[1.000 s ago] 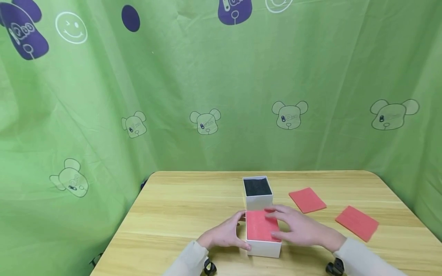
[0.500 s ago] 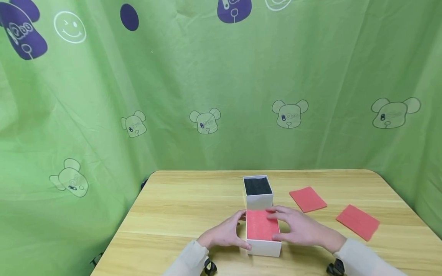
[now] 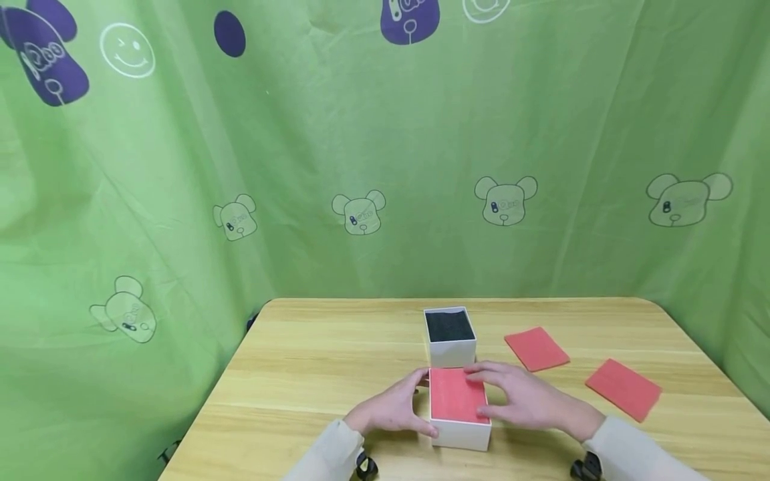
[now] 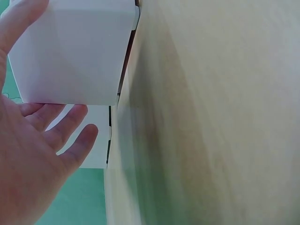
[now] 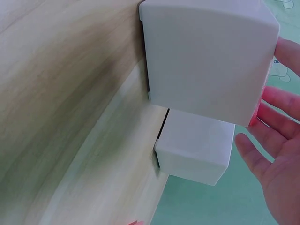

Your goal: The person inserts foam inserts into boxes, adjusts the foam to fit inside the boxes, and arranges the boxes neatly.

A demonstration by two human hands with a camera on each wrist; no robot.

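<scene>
A white open-topped box [image 3: 462, 434] stands near the front of the table, its top filled by a flat red sheet [image 3: 454, 395]. My left hand [image 3: 394, 405] grips this box from the left, thumb at the near side and fingers at the far side. From the right, my right hand [image 3: 529, 399] reaches over the box's edge, with its fingertips and thumb resting lightly on the right margin of the red sheet. The left wrist view shows the left fingers [image 4: 70, 126] behind the white box wall [image 4: 75, 51]. In the right wrist view, the right fingers [image 5: 276, 119] touch the red top edge.
Directly behind stands a second white box [image 3: 452, 352] with a black sheet [image 3: 449, 326] in its top. Two loose red sheets lie to the right, a farther one [image 3: 537, 349] and a nearer one [image 3: 624, 389], on the wooden table [image 3: 325, 347]. A green curtain [image 3: 421, 133] hangs behind.
The right thumb and fingertips have slid slightly outward, toward the box's right edge. The left hand, both boxes and the loose sheets have stayed in place.
</scene>
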